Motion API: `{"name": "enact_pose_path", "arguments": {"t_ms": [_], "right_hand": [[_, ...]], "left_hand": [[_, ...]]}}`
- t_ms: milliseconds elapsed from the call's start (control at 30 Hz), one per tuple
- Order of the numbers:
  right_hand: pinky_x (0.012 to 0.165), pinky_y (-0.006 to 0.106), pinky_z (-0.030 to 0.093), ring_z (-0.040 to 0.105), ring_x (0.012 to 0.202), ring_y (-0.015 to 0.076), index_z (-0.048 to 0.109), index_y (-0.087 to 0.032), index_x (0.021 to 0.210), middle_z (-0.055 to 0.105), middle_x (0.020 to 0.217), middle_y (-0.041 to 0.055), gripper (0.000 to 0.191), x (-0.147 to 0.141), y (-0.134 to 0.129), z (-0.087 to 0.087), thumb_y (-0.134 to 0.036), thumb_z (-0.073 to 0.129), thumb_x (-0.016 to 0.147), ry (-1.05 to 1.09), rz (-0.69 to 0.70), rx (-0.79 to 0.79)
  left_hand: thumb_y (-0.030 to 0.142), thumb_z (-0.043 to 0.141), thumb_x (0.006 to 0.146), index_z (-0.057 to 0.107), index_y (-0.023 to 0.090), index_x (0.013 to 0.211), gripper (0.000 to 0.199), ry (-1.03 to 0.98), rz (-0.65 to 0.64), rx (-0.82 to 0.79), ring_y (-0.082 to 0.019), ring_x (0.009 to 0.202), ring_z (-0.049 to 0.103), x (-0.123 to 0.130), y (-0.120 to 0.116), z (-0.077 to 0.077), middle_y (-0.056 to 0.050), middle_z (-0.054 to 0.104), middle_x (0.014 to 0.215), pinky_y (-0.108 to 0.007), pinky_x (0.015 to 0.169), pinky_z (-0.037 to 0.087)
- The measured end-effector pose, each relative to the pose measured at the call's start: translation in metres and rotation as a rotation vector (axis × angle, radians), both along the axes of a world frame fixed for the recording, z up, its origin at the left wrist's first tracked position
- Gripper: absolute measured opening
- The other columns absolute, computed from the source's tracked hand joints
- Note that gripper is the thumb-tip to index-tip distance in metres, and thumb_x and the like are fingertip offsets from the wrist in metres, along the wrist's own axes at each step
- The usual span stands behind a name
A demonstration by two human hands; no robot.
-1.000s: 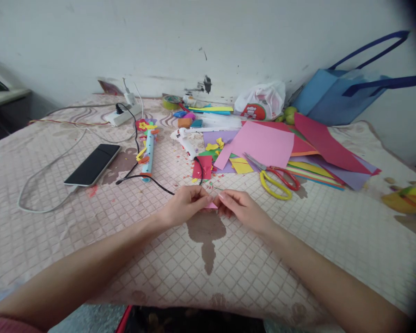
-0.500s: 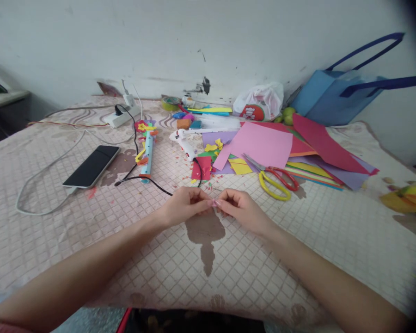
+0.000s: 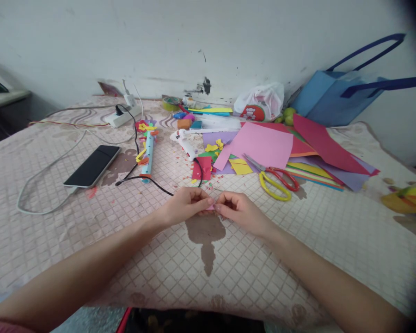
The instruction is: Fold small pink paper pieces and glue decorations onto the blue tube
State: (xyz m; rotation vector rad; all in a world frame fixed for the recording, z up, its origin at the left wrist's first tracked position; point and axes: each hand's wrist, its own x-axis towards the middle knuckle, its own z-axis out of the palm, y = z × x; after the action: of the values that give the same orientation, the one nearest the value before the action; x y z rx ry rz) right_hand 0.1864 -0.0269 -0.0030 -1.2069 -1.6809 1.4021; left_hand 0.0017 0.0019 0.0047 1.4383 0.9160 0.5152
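A small piece of pink paper is pinched between my two hands, close above the tablecloth. My left hand is closed, thumb and forefinger gripping the paper's left part. From the other side my right hand is closed too, its fingertips on the right end of the paper. Most of the piece is hidden by the fingers. Beyond my hands lie a white glue gun and a red paper square. Scissors with one yellow and one red handle rest to the right.
Coloured paper sheets spread at the back right, before a blue bag. On the left are a phone on a cable, a power strip and a decorated light-blue strip. A black cord runs towards my left hand.
My fingertips have shifted slightly on the pink paper, and more of it shows beneath the left thumb. Other things stay where they were.
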Motion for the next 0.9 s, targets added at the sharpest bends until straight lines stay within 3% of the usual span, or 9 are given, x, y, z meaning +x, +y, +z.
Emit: {"name": "enact_pose_path", "arguments": {"t_ms": [233,533,733,900], "right_hand": [[0.050,0.022,0.035,0.046,0.054,0.0089,0.054,-0.017,0.069,0.052,0.061,-0.0018,0.029,-0.0001,0.0008,0.0010,-0.040,0.049,0.086,0.038,0.040,-0.039],[0.047,0.021,0.032,0.041,0.051,0.0077,0.050,-0.017,0.068,0.047,0.061,-0.0037,0.023,-0.0013,0.0007,0.0029,-0.036,0.056,0.080,0.043,-0.049,-0.035],[0.048,0.021,0.034,0.043,0.051,0.0083,0.053,-0.017,0.072,0.049,0.059,-0.0029,0.029,-0.0007,0.0013,0.0031,-0.044,0.054,0.082,0.101,-0.063,-0.069],[0.048,0.021,0.034,0.044,0.053,0.0078,0.054,-0.016,0.073,0.051,0.063,-0.0025,0.019,-0.0006,0.0009,0.0020,-0.033,0.058,0.079,0.083,-0.061,-0.060]], "left_hand": [[0.033,0.057,0.078,0.055,0.012,0.067,0.023,0.029,0.051,0.118,-0.007,0.052,0.046,0.0016,-0.0019,-0.0061,0.002,0.052,0.057,-0.018,0.049,0.035],[0.037,0.057,0.079,0.058,0.012,0.074,0.026,0.030,-0.043,0.042,-0.008,0.058,0.053,-0.0014,-0.0010,-0.0016,-0.002,0.061,0.068,-0.019,0.055,0.042],[0.034,0.058,0.079,0.057,0.011,0.070,0.024,0.023,0.004,0.036,-0.007,0.057,0.053,-0.0002,-0.0021,0.0004,-0.002,0.062,0.065,-0.019,0.055,0.042],[0.036,0.059,0.078,0.059,0.011,0.074,0.026,0.035,-0.015,0.034,-0.009,0.060,0.055,-0.0005,-0.0014,0.0001,-0.004,0.064,0.070,-0.020,0.057,0.044]]}}
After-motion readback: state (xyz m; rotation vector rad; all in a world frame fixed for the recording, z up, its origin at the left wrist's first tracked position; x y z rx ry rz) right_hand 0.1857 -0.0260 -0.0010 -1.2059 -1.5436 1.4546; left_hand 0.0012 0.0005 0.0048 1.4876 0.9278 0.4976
